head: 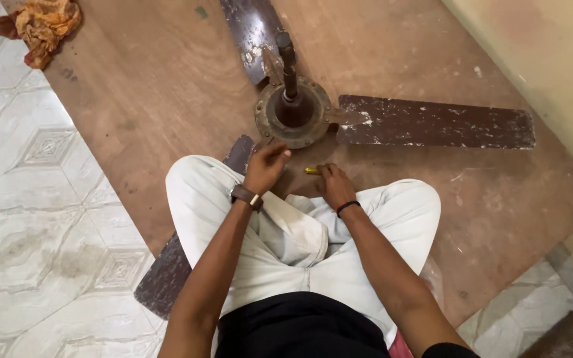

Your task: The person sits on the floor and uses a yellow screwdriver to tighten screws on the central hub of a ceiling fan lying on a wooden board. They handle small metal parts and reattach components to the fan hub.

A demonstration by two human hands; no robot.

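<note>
Rusty brown ceiling fan (293, 109) lies on a plywood board (154, 86) over pale patterned floor tiles (28, 219). Just below its hub, the left hand (265, 167) pinches at the blade mount, while the right hand (335, 185) is closed around a yellow-handled tool (312, 171). An orange rag (40, 25) sits far left of the fan, a cream wall (552, 59) to its right.

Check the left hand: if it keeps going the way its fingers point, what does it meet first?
Most likely the fan motor housing. The left hand points up and forward at the housing's near rim, where the near blade joins. Depth is unclear; it may already touch.
</note>
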